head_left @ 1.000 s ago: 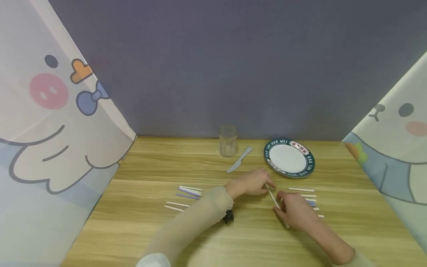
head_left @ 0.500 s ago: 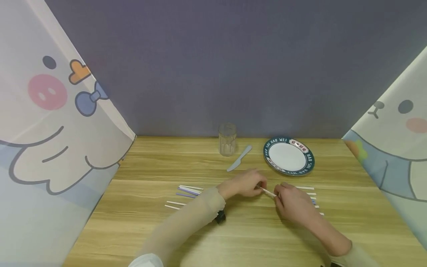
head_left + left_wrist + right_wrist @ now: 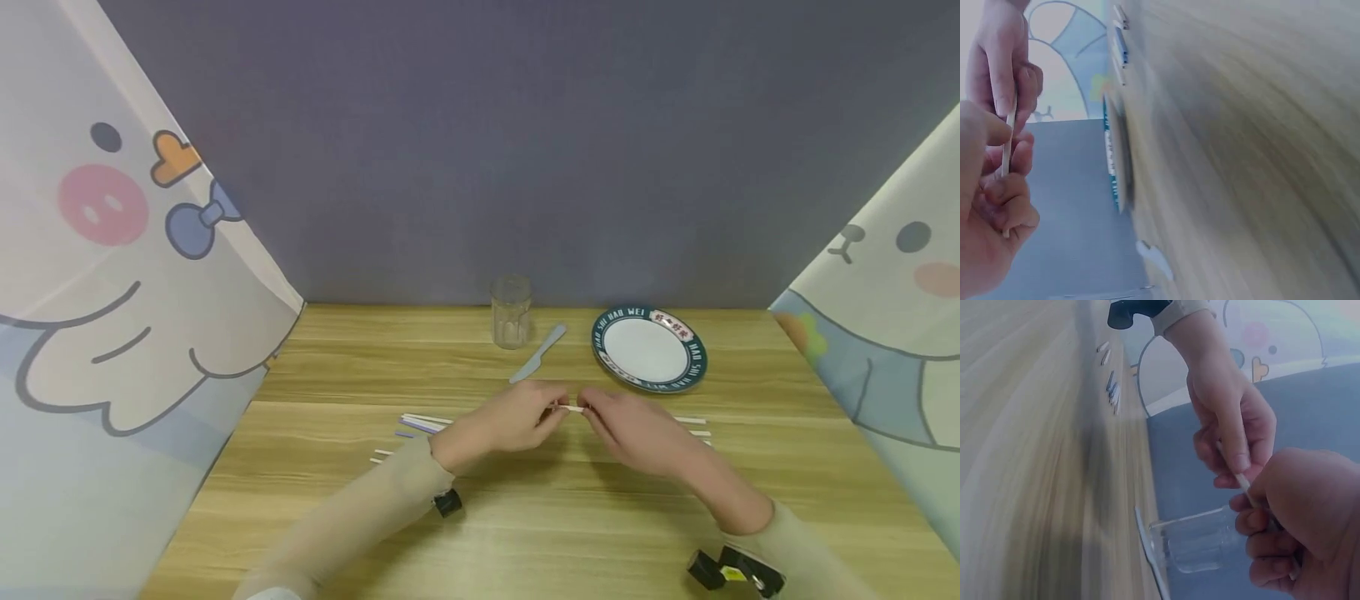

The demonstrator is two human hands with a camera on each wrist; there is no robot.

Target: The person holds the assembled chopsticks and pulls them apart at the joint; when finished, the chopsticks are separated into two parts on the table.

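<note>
A thin white stick is held level above the table, one end in each hand. My left hand pinches it between thumb and fingers. From the other side my right hand grips it likewise, and the fingertips of both hands are close together. In the left wrist view the stick runs from one hand to the other. Much of it is hidden inside the fingers in the right wrist view, where a short white length of the stick shows between the hands.
White and purple sticks lie left of the hands, partly behind the left forearm. More sticks lie at right, partly covered by the right hand. Behind stand a clear glass, a pale knife and a green-rimmed plate.
The stick has turned from slanting near the table at right to level. Both hands have carried it leftward and drawn closer together, now in front of the knife.
</note>
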